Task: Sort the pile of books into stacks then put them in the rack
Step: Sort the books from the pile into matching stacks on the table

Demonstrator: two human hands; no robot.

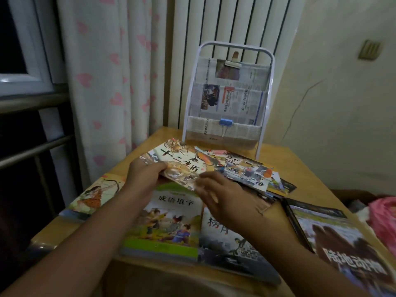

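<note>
- So far, sorting is barely begun: left hand [143, 174] grips a dragon-cover book [182, 166]; right hand [222, 195] hovers open beside it.
- Loose pile [252, 171] lies beyond the hands; rack [227, 99] behind holds no books.

Bench [276, 153]: wood-look top, smooth, low sheen. Books: paper covers, glossy, printed in colour; the dragon-cover book [182, 166] in the left hand [141, 179] shows glare. Rack [227, 97]: white painted metal tube frame, smooth; pockets lined with matt newsprint. Blue clip [226, 122] on the lower pocket looks plastic-coated. Curtain [111, 78]: thin matt cloth with pink hearts. Pink bag [383, 219]: crinkled plastic.
</note>
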